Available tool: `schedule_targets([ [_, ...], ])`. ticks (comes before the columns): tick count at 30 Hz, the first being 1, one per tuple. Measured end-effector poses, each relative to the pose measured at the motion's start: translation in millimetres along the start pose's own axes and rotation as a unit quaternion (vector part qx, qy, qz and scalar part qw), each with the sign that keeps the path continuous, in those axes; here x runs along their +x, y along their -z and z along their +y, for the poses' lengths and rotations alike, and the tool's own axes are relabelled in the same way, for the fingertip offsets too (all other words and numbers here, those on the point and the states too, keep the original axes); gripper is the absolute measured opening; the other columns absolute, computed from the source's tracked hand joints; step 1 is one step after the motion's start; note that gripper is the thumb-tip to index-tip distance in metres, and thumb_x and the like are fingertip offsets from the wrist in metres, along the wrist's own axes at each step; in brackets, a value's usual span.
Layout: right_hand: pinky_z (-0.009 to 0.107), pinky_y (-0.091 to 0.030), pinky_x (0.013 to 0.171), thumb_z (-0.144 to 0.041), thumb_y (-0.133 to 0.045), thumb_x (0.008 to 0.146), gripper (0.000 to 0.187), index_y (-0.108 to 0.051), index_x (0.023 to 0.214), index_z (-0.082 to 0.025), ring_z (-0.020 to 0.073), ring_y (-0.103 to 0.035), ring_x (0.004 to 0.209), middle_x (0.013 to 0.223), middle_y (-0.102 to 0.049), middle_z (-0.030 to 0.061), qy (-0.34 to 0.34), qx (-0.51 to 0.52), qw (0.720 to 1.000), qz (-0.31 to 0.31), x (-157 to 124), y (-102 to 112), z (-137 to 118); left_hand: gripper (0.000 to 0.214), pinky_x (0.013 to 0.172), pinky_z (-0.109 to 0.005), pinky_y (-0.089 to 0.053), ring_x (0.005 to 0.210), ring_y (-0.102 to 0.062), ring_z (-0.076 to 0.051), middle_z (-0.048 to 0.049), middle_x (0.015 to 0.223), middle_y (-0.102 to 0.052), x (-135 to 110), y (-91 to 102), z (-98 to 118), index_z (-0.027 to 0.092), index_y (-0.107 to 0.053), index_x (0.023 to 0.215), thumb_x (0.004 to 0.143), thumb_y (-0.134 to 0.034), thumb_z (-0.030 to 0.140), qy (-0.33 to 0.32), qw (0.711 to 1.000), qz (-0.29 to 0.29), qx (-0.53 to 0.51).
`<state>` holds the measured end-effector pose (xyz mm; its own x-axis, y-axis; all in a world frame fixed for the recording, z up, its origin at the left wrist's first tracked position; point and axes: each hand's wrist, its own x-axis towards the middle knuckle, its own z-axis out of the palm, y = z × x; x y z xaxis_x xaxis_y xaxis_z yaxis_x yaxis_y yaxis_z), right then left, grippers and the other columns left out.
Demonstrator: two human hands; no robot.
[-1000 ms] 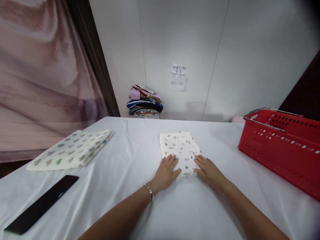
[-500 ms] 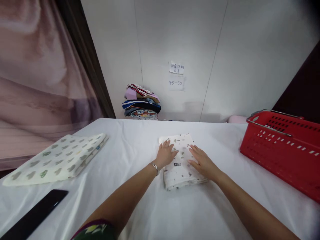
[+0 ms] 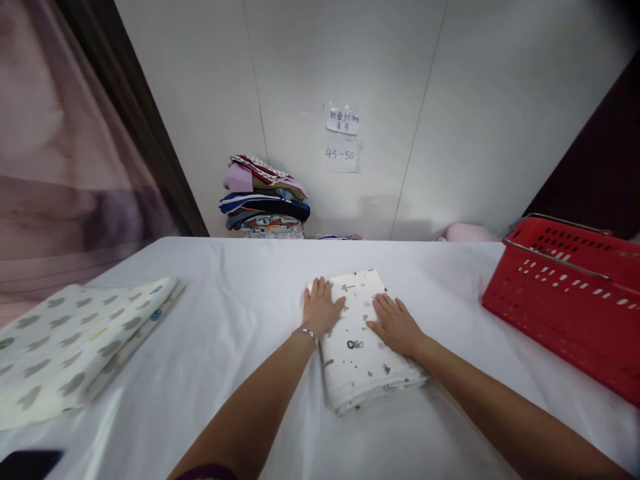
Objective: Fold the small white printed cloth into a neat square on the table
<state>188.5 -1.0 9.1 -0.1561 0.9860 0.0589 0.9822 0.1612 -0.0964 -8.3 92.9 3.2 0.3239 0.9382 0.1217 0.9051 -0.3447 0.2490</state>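
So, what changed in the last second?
The left hand and right hand slid away from the person along the folded cloth, from its near edge to its far half, flat, grasping nothing. The cloth stayed folded on the table; the red basket stayed too.

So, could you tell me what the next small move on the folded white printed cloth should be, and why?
Probably draw both palms toward the near edge to press it flat: the left hand and right hand lie open on the far half of the folded white printed cloth, while its near end looks uneven.
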Motion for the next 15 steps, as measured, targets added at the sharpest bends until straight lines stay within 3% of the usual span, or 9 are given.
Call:
schedule_targets([
  [5,0.041,-0.006,0.108,-0.058,-0.023,0.086,0.07,-0.027,0.138,-0.011,0.0252,-0.011,0.135,0.146,-0.02,0.0131,0.01,0.001,1.0,0.007,47,25,-10,0.067,0.109,-0.045,-0.009,0.136,-0.007,-0.025,-0.0095,0.147,-0.018,0,-3.8,0,0.014,-0.031,0.137,0.085,-0.026,0.056,-0.007,1.0,0.027,0.004],
  [9,0.041,-0.008,0.107,-0.056,-0.021,0.087,0.07,-0.026,0.138,-0.007,0.0256,-0.01,0.135,0.147,-0.018,0.0142,-0.008,0.004,1.0,-0.012,81,19,-4,0.067,0.109,-0.045,-0.009,0.136,-0.007,-0.024,-0.0089,0.147,-0.019,0,-6.2,-2,0.015,-0.03,0.137,0.085,-0.026,0.056,-0.008,1.0,0.028,0.001],
  [15,0.043,-0.01,0.107,-0.056,-0.017,0.088,0.069,-0.027,0.138,-0.01,0.0239,-0.01,0.136,0.147,-0.018,0.0127,0.003,-0.006,0.999,-0.031,72,1,8,0.067,0.108,-0.048,-0.012,0.137,-0.005,-0.024,-0.0073,0.148,-0.015,-2,-4.7,-1,0.016,-0.028,0.138,0.084,-0.025,0.056,-0.005,1.0,0.013,-0.013],
])
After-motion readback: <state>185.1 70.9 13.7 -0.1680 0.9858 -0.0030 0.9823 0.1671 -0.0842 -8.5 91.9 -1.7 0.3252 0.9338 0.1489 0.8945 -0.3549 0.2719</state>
